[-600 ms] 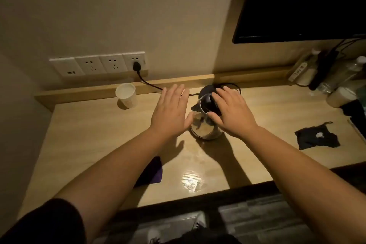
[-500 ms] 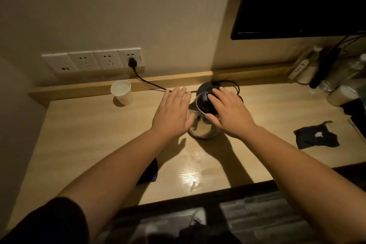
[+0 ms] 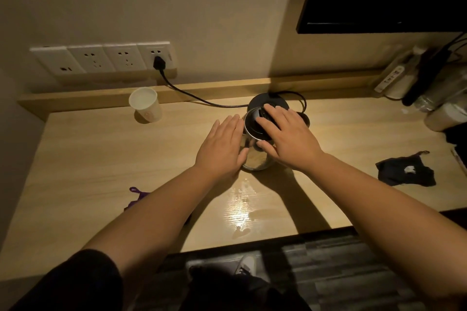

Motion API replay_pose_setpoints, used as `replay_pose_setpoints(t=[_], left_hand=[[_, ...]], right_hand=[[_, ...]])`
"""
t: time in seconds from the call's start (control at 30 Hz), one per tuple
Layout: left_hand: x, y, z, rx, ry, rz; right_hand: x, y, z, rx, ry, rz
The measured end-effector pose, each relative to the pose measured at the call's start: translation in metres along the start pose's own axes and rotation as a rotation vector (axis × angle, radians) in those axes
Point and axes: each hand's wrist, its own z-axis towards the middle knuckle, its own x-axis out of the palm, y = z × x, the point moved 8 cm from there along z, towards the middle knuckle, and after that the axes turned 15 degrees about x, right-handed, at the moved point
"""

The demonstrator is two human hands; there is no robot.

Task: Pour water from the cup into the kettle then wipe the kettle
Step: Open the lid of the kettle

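Observation:
A steel kettle [image 3: 255, 159] with a black lid [image 3: 252, 124] stands mid-desk, just in front of its round black base [image 3: 267, 102]. My right hand [image 3: 288, 139] lies over the lid, fingers spread across it and thumb pressed to the kettle's front wall. My left hand [image 3: 219, 149] is flat with fingers straight, its thumb edge touching the kettle's left side. A white paper cup [image 3: 145, 105] stands upright at the back left, apart from both hands. A purple cloth [image 3: 137, 196] lies near the front left, mostly hidden under my left forearm.
A black cord [image 3: 192, 96] runs from the wall sockets [image 3: 106, 58] to the base. A wet patch [image 3: 240, 207] shines on the desk before the kettle. A dark cloth [image 3: 405, 171] lies at right. Bottles and a power strip [image 3: 394, 76] crowd the back right corner.
My left hand has closed in until it touches the kettle's side. My right hand stays on the lid. The view has tilted slightly.

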Motion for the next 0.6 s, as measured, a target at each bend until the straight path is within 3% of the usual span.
replay_pose_setpoints(t=[0.3, 0.6], left_hand=[[0.006, 0.002, -0.001, -0.036, -0.006, -0.04], [0.008, 0.003, -0.001, -0.044, 0.0, -0.068]], right_hand=[[-0.013, -0.001, 0.0, 0.031, -0.026, 0.127], [-0.026, -0.031, -0.006, 0.253, -0.1, 0.507]])
